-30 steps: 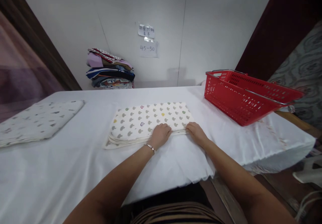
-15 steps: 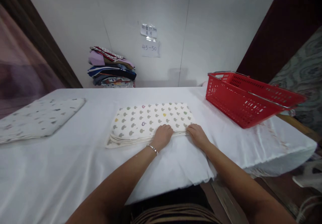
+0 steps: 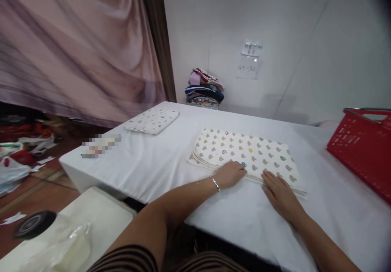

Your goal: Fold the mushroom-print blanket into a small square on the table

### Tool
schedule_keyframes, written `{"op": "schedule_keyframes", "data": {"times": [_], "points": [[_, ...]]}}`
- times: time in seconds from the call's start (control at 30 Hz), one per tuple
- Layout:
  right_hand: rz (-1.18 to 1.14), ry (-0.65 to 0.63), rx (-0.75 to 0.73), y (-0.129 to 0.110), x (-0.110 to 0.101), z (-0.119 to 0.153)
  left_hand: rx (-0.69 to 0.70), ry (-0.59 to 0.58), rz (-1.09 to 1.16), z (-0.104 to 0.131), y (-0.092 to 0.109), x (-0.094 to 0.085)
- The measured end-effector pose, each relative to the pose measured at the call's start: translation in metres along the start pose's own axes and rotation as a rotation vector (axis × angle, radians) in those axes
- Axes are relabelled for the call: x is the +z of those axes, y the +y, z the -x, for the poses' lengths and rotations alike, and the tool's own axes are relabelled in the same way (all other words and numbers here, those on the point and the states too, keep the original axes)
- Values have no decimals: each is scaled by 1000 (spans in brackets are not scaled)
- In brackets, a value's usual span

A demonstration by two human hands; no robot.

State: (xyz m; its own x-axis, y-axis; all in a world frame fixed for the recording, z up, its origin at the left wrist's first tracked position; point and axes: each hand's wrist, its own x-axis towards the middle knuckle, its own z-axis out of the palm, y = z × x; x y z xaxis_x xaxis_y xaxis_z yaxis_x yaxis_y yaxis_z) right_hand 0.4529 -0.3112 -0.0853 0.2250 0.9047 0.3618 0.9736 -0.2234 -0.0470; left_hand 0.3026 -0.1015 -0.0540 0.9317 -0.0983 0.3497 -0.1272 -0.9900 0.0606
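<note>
Since the earlier frame the view has swung toward the left, and the right hand (image 3: 281, 194) has come inward from the near right corner of the mushroom-print cloth (image 3: 241, 150), so that a stretch of the cloth now shows beyond it. This cloth lies folded flat on the white-covered table (image 3: 165, 158), in front of the person, its long side running slightly aslant. Its ground is cream, with rows of grey mushroom shapes and a few outlined or coloured ones in red, yellow, green, purple and blue. Several layers show along the near edge and at the rounded near left corner, where the bottom layer juts out a little; the top looks smooth. Both hands are palm down at the near edge, close together but apart. The right hand is unclenched, its fingers laid out on the top layer; the left hand (image 3: 230, 174) rests with fingers slightly bent over the edge, and whether it pinches the layers I cannot tell. A silvery bracelet (image 3: 215, 183) circles the left wrist. Farther left on the table lies another folded cloth (image 3: 152, 121), white with small dark motifs. A red basket (image 3: 363, 145) stands at the right, and a stack of folded textiles (image 3: 205, 91) sits beyond the far edge.
</note>
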Motion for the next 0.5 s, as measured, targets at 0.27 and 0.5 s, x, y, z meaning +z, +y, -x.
{"op": "schedule_keyframes", "data": {"times": [0.27, 0.5], "points": [[-5, -17, 14, 1, 1, 1, -271, -6, 14, 92, -60, -54], [18, -19, 15, 5, 5, 3, -444, 198, 100, 142, -78, -71]]}}
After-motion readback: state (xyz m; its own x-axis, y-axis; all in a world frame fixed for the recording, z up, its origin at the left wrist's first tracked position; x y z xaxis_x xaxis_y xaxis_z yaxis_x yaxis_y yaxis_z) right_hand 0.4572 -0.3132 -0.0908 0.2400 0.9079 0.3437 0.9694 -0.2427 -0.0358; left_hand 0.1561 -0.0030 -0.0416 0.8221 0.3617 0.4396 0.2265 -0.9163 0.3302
